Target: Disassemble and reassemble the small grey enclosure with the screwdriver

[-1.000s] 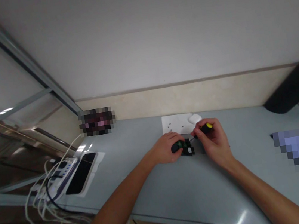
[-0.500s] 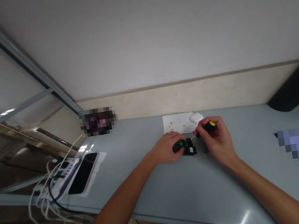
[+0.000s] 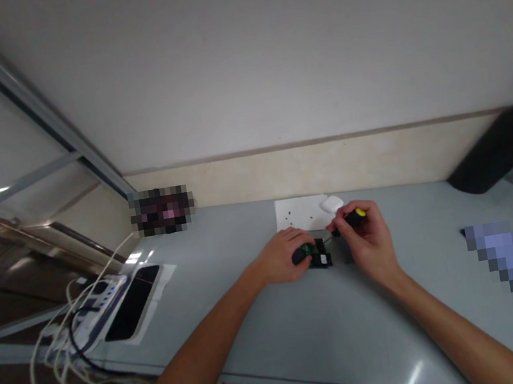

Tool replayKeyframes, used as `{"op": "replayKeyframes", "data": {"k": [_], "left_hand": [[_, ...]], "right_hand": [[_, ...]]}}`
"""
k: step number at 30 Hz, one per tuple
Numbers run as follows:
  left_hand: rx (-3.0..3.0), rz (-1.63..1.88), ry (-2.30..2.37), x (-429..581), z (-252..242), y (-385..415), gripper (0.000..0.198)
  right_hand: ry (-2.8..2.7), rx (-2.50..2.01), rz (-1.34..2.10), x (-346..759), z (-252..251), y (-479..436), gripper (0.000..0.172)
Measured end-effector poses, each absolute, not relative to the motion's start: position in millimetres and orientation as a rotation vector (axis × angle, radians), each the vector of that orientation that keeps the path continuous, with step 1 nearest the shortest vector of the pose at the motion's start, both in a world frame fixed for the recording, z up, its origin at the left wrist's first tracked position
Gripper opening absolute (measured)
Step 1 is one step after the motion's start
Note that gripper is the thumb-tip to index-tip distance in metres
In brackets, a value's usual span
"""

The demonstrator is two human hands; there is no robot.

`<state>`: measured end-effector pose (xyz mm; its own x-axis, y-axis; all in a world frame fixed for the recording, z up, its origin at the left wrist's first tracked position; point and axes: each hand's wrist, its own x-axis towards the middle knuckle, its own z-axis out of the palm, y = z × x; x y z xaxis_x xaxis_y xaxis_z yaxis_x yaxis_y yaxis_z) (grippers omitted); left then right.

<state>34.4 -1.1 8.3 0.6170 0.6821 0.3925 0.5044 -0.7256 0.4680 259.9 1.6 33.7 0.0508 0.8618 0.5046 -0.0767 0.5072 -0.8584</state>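
A small black device [image 3: 316, 254] with a green circuit board showing lies on the grey table [image 3: 276, 318] near its back edge. My left hand [image 3: 282, 256] is curled round the device's left end and pins it to the table. My right hand [image 3: 366, 241] is closed on a screwdriver [image 3: 349, 219] with a black handle and yellow cap, its thin shaft slanting down and left onto the device. Just behind both hands lies a white sheet of paper [image 3: 297, 213] with several tiny dark specks, and a small white case [image 3: 331, 204] rests on its right edge.
At the table's left end a black phone [image 3: 129, 294] lies on white paper beside a power strip [image 3: 90, 303] with white cables hanging off the edge. A dark object [image 3: 498, 150] sits at the back right by the wall. Blurred patches cover things at left rear and right.
Both hands keep their grip and stay on the device. The view has shifted slightly, so everything sits a little further left than half a second ago.
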Motion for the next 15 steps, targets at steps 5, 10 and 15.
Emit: {"op": "replayKeyframes", "data": {"k": [5, 10, 15], "left_hand": [[2.467, 0.867, 0.943, 37, 12, -3, 0.024], [2.21, 1.195, 1.108, 3, 36, 11, 0.014], [1.684, 1.951, 1.464, -83, 97, 10, 0.007]], "right_hand": [[-1.306, -0.746, 0.855, 260, 33, 3, 0.025], [-1.322, -0.76, 0.852, 261, 31, 2, 0.022], [-1.36, -0.795, 0.854, 262, 27, 1, 0.021]]}}
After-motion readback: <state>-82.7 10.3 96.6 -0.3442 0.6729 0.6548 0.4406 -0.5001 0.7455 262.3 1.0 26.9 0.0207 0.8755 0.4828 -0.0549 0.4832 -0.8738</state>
